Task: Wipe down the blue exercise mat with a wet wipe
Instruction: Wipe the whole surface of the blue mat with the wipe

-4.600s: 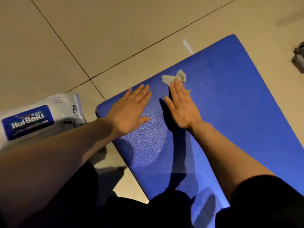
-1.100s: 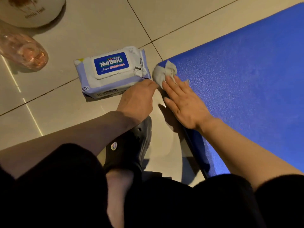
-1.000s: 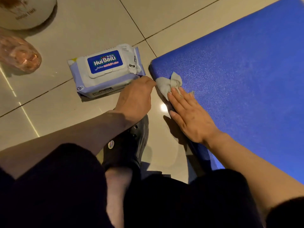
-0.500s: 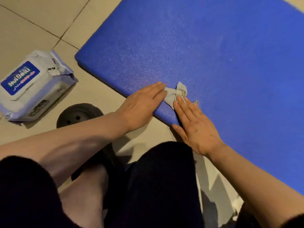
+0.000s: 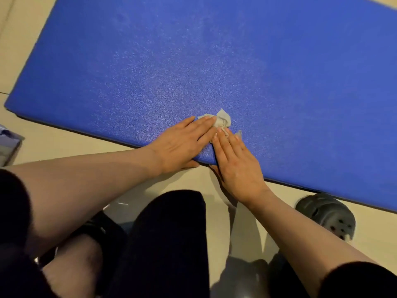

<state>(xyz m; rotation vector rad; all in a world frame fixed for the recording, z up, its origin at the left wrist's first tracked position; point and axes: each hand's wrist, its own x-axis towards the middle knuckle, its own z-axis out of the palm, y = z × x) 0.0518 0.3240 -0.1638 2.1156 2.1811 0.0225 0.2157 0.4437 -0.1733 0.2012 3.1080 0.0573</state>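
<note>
Scene: I look down on a wide blue textured foam exercise mat [image 5: 214,61] lying flat on a pale tiled floor [image 5: 75,138].
Wipe: a crumpled grey-white wet wipe [image 5: 222,121] sits on the mat close to its near edge.
Right hand [image 5: 236,160]: flat, fingers straight, pressing the wipe down so it drags across the surface.
Left hand [image 5: 182,143]: flat beside it, fingertips touching the wipe, likely steadying the mat's edge.
Progress: I judge wiping underway; much of the mat remains.
Nearby: a dark perforated clog [image 5: 326,214] beside the mat.

Likely a home: beige tiled floor [image 5: 53,136], worn clogs [image 5: 326,214]
</note>
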